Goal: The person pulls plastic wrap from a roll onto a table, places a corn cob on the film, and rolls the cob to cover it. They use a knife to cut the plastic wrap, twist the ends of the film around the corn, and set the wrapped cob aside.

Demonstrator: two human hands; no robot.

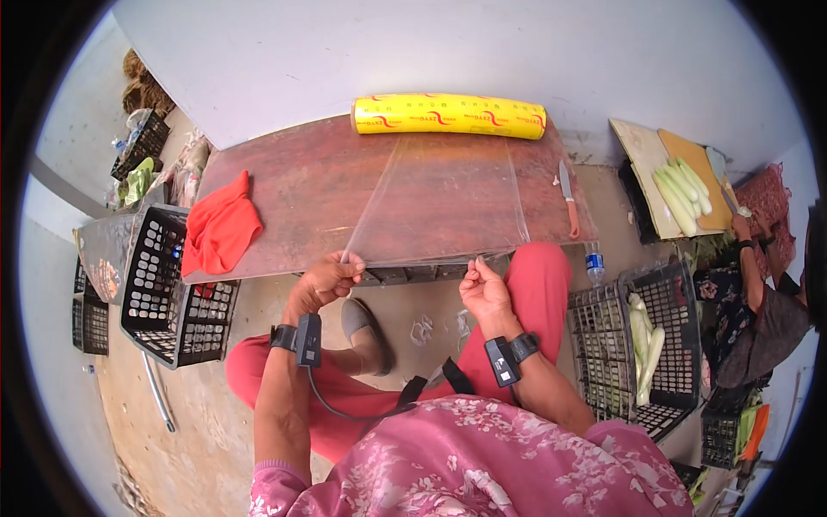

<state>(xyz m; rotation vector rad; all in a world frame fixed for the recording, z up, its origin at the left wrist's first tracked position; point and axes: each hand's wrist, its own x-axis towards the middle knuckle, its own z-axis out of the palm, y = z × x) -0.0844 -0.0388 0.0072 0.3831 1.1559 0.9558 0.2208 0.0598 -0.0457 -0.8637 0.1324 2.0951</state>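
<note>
The left hand [329, 277] pinches a gathered corner of the clear film [439, 202] between thumb and fingertips, at the table's near edge. The right hand [488, 295] has thumb and fingers pressed together, seemingly on the same edge, though the film is too clear to be sure. The film lies over the table [297, 177], running back to the yellow roll [448, 116] by the wall [465, 52].

Uneven pull between the hands could skew or crease the sheet, and the bunched left corner could cling to itself. A hard tug might drag the loose-lying roll forward. The knife [568, 200] lies right of the film; a sideways drift could snag it. The cloth [222, 226], far left, sits well apart.
</note>
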